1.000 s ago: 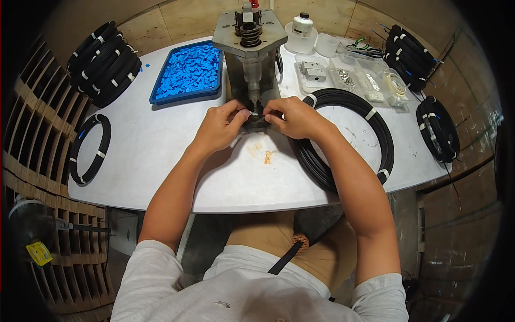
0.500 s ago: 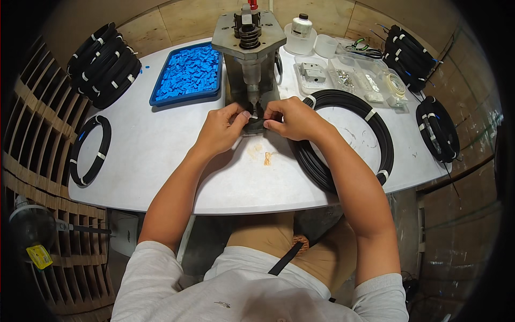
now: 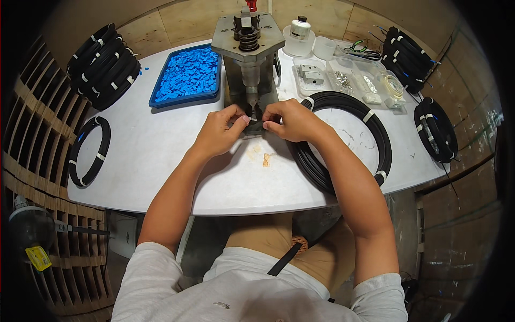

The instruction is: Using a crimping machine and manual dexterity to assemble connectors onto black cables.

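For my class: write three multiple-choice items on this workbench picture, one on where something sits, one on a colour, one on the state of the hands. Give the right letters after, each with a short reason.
1. Where does the tray of small parts sit?
A. Left of the metal press
B. On the floor
C. Right of the large cable coil

2. What colour are the small parts in that tray?
A. Red
B. Blue
C. Yellow

3. What are the hands doing?
A. Resting flat, far apart
B. Hanging below the table
C. Pinching a small dark piece together at the foot of the press

Answers:
1. A: the tray lies on the white table just left of the metal press.
2. B: the tray is heaped with bright blue pieces.
3. C: the left hand and right hand meet fingertip to fingertip at the base of the press, beside the large cable coil.
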The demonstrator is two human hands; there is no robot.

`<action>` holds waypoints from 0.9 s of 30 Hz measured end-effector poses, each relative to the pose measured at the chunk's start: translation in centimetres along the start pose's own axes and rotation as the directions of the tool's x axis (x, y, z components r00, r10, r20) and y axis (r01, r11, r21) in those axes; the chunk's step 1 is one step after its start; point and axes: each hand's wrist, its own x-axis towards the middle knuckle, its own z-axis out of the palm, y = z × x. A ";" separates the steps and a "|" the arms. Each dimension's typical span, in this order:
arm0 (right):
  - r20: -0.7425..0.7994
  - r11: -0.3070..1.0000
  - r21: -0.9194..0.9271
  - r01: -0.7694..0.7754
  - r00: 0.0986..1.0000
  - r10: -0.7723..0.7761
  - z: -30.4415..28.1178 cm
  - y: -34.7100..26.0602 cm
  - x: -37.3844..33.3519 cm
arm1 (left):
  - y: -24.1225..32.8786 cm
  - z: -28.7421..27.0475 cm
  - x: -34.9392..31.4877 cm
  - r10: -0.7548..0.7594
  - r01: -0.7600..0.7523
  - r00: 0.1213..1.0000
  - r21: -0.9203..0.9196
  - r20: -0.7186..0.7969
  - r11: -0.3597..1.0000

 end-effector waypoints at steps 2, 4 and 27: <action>-0.012 1.000 0.006 -0.002 1.000 0.002 0.0 0.4 0.0 | 0.6 -0.2 0.0 -0.004 0.004 1.000 0.008 0.008 1.000; -0.024 1.000 0.012 0.005 1.000 -0.004 -0.3 0.4 0.1 | 0.8 -0.5 -0.2 -0.009 0.009 1.000 0.023 0.009 1.000; -0.295 0.970 0.171 -0.174 0.930 0.218 -4.7 3.3 -2.5 | 3.3 10.4 5.4 -0.165 0.167 0.986 -0.086 0.034 0.982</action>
